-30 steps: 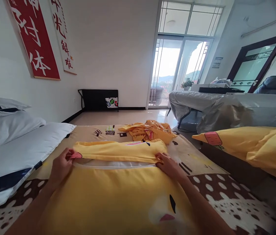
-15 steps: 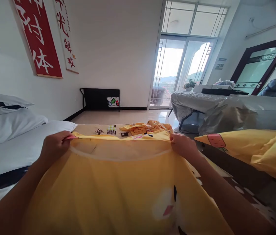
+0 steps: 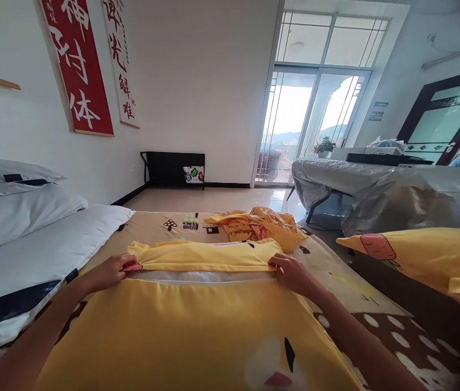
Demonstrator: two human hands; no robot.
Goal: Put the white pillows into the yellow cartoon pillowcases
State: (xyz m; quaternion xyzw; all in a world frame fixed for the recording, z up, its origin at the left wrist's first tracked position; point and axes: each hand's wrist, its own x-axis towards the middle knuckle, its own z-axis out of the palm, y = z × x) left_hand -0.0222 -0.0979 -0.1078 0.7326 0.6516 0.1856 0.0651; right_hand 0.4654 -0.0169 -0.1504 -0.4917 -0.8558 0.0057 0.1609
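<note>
Patterned bed [image 3: 347, 282], yellow pillowcase [image 3: 197, 331] lengthwise toward viewer, mouth facing away, white pillow [image 3: 201, 276] inside, left hand [image 3: 109, 271] and right hand [image 3: 292, 271] pinching flap corners.

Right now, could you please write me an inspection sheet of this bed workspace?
Surface: bed sheet, beige and brown, patterned, lying flat.
Job's things: yellow pillowcase over a white inner pillow, which shows at the open end; flap folded back.
Clutter: crumpled yellow cloth behind; stacked white pillows at left; second yellow pillow at right.
Hands: left hand and right hand each grip one end of the flap.
Cables: nothing seen.
Surroundings: red banners on the wall, glass balcony doors, covered furniture.
</note>
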